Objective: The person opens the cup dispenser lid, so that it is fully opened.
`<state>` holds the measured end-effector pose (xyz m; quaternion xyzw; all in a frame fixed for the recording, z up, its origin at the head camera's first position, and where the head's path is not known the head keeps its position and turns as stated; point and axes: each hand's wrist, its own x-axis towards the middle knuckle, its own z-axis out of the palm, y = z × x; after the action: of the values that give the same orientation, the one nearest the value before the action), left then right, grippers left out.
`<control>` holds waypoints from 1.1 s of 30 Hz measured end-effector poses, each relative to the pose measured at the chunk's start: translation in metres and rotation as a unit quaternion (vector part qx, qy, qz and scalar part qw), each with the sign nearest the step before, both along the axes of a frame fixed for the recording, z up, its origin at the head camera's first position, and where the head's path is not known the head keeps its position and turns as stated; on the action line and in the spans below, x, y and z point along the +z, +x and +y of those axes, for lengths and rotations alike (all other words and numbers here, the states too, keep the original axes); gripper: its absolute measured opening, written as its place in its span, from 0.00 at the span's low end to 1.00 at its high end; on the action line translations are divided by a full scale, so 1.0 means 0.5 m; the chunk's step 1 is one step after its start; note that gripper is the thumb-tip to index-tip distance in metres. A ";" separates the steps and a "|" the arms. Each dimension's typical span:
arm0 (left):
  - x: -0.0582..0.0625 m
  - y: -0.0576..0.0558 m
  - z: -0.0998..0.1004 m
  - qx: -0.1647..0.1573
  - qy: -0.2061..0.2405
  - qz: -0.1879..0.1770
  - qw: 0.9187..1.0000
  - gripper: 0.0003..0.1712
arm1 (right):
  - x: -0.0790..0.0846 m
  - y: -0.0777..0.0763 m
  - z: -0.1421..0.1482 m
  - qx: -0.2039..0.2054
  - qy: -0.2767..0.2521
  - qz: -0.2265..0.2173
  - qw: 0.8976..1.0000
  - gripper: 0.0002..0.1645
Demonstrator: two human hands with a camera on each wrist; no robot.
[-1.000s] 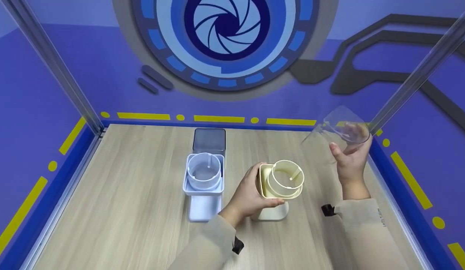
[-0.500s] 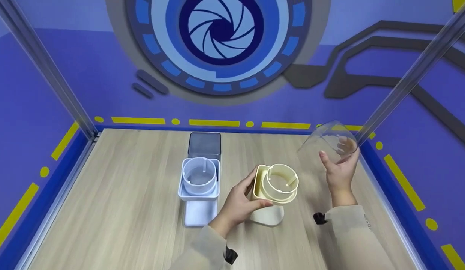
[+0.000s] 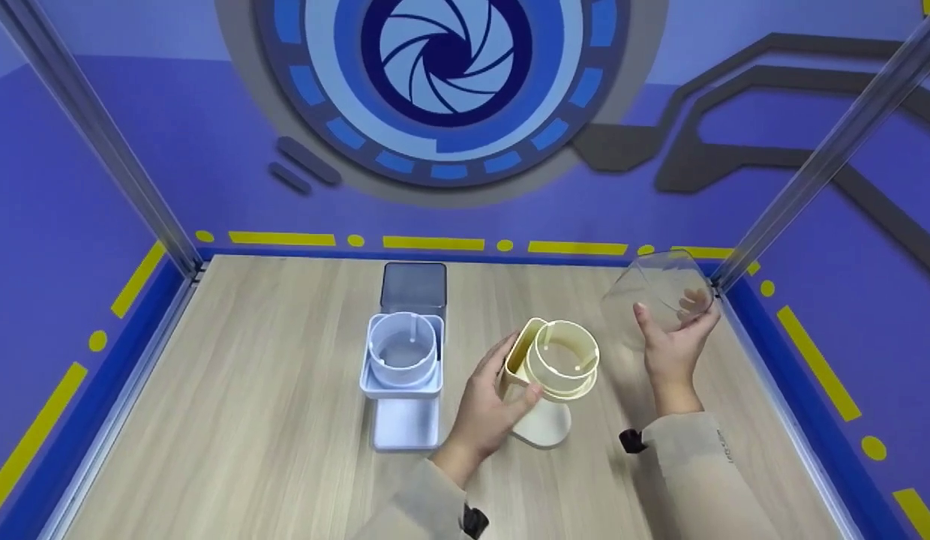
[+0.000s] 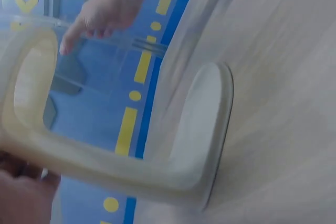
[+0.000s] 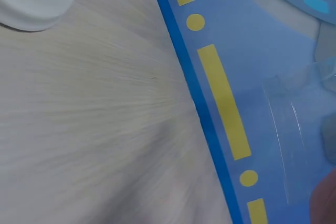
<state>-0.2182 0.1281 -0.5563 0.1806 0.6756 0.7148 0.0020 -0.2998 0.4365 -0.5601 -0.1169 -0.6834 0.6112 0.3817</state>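
A cream plastic stand (image 3: 562,384) has a round collar on top beside a squarish well, and a flat rounded foot. My left hand (image 3: 489,409) grips its upper part, thumb at the front. The left wrist view shows the stand (image 4: 121,169) side-on as a C shape, its foot low by the table. Off to the right, my right hand (image 3: 675,349) holds a clear plastic container (image 3: 649,289) above the table, apart from the stand. Some fingers show through its wall. In the right wrist view only the container's edge (image 5: 291,140) and one fingertip (image 5: 325,198) appear.
A pale blue stand (image 3: 401,381) of the same shape stands left of the cream one. Behind it sits a smoky grey see-through box (image 3: 414,285). Purple-blue panels (image 3: 465,217) and metal posts (image 3: 832,157) border the wooden table (image 3: 247,390).
My right hand has come down and slightly left with the clear container, which has tilted round. My left hand has turned the cream stand a little anticlockwise. The blue stand stays put.
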 end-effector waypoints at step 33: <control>0.008 -0.005 0.013 0.049 0.000 -0.038 0.998 0.49 | -0.079 0.033 -0.017 0.004 -0.011 -0.074 0.997 0.60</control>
<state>-0.2207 0.1346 -0.5524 0.1200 0.6831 0.7203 -0.0075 -0.2836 0.4281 -0.5996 -0.1632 -0.7034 0.6099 0.3264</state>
